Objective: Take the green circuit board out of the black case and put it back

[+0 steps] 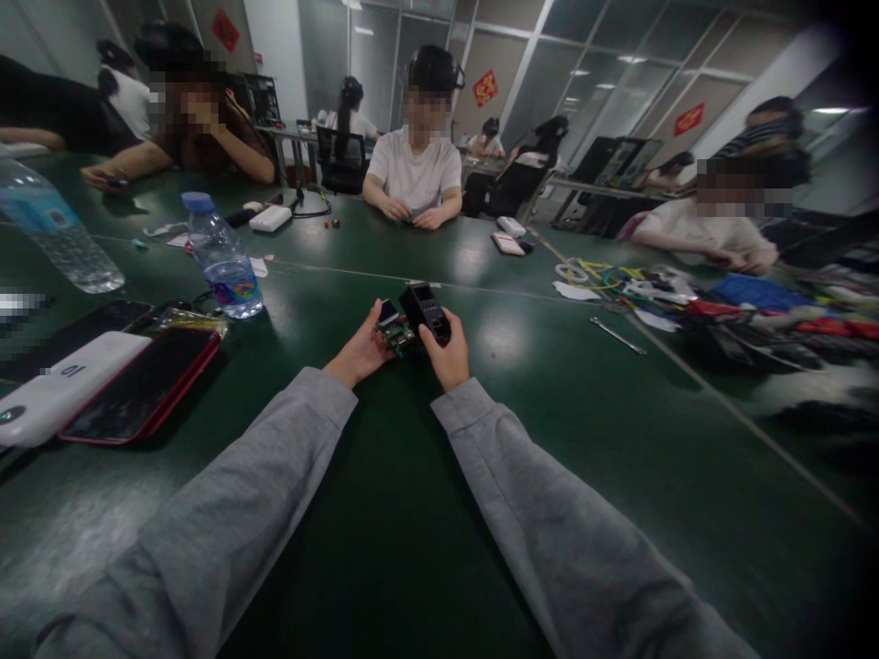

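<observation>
Between the fingers of my left hand (363,350) is a small green circuit board (399,342) with a little screen (388,312) at its upper end. My right hand (450,355) grips a black plastic case (424,309) with slots and openings in its face, the thumb lying along its lower part. Board and case are held side by side, close together, just above the green table (412,476). Whether they touch, I cannot tell. Both hands are closed around what they hold, and some fingers are hidden behind the parts.
To the left stand a water bottle (223,265) and a larger bottle (61,229). Nearer lie a red-edged phone (147,384) and a white power bank (69,380). On the right are a wrench (618,336) and a pile of cables (618,279). A person (416,169) sits opposite.
</observation>
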The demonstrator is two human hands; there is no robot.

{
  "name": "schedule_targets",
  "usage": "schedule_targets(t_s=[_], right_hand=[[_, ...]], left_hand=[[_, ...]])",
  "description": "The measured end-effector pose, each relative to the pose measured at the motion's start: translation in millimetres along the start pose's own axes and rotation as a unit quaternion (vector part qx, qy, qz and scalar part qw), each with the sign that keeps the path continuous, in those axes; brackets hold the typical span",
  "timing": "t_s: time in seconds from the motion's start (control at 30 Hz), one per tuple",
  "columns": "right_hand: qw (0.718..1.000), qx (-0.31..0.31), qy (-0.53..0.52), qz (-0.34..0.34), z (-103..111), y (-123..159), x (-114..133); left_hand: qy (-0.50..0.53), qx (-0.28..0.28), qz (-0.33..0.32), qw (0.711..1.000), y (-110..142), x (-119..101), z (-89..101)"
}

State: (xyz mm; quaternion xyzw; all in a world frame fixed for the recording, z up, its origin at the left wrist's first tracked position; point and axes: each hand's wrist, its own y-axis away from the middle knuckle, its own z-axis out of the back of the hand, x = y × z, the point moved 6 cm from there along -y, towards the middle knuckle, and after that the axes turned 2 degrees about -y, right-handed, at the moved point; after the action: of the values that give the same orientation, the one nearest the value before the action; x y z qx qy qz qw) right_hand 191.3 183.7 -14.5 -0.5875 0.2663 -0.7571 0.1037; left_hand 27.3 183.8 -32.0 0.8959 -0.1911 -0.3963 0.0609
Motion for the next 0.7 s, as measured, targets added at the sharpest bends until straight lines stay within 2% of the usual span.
schedule_targets(t_s=[0.3, 0.53, 0.7], right_hand=[[0.997, 0.045, -0.041, -0.038, -8.3, -2.4, -18.8], [0.995, 0.062, -0.064, -0.046, -12.5, -4.0, -20.7], [0.996, 0.053, -0.056, -0.053, -10.6, -4.4, -19.9]], left_hand=[[-0.009, -0.008, 0.011, 1.0, 0.4, 2.3, -0.5], [-0.012, -0.012, 0.003, 1.0, -2.0, 2.8, 3.0], [-0.007, -0.007, 0.011, 1.0, -2.1, 4.1, 2.5]])
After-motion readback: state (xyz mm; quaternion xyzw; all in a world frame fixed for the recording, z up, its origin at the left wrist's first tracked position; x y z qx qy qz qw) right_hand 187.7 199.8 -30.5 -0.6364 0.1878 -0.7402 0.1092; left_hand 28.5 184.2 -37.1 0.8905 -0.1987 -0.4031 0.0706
